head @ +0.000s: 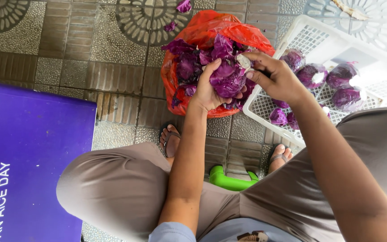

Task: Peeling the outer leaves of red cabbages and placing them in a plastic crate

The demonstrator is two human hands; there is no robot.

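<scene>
Left hand (pixel 208 87) cups a round purple cabbage head (pixel 227 79) from below, fingers wrapped around it, above the red plastic bag of purple leaf trimmings (pixel 211 31). Right hand (pixel 274 76) pinches the cabbage's pale stem end at 1 o'clock. White plastic lattice basket (pixel 310 36), at 3 o'clock, holds trimmed purple cabbages (pixel 341 76).

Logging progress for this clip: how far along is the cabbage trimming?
Done: several trimmed cabbages lie in the white crate, and torn purple leaves fill the red bag. In hand: the left hand cradles one cabbage over the bag while the right hand grips its stem end. Left: no untrimmed heads show in view, so what remains cannot be told.
</scene>
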